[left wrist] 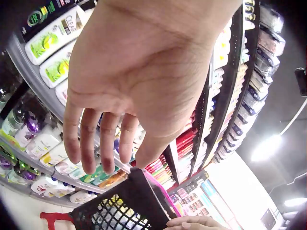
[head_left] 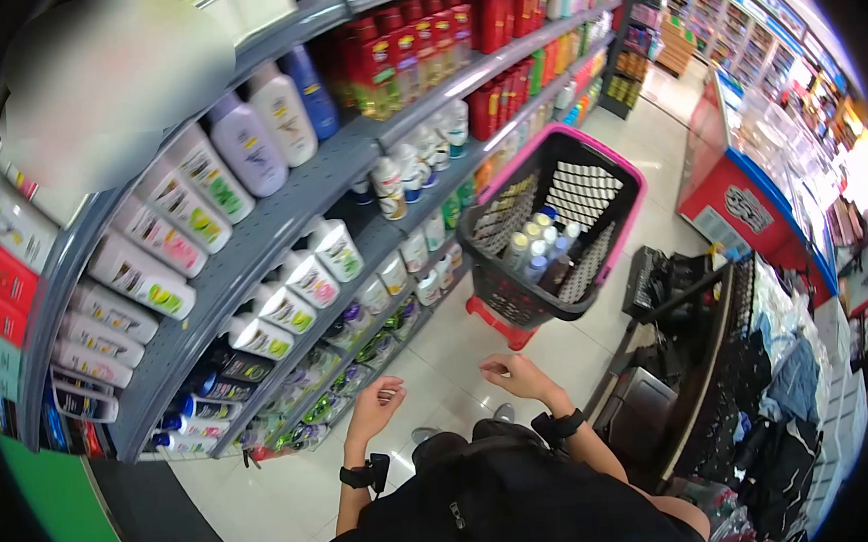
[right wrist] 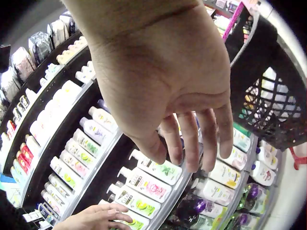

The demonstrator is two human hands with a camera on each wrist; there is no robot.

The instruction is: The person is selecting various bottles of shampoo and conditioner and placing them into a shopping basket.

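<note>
Both hands hang free in front of me in a shop aisle. My left hand point(head_left: 377, 399) is empty, its fingers point(left wrist: 91, 143) relaxed and pointing down toward the lower shelves of bottles point(head_left: 295, 279). My right hand point(head_left: 510, 373) is also empty, with fingers point(right wrist: 201, 139) loose and slightly bent. A black shopping basket with a pink rim point(head_left: 585, 142) stands on a red base just ahead of the right hand. It holds several bottles point(head_left: 541, 240). Neither hand touches the basket or a shelf.
Grey shelving point(head_left: 281, 211) packed with white, purple, blue and red bottles runs along my left. A red and blue display counter point(head_left: 738, 203) and racks of clothing point(head_left: 769, 390) stand at the right. Pale tiled floor point(head_left: 645, 149) stretches down the aisle.
</note>
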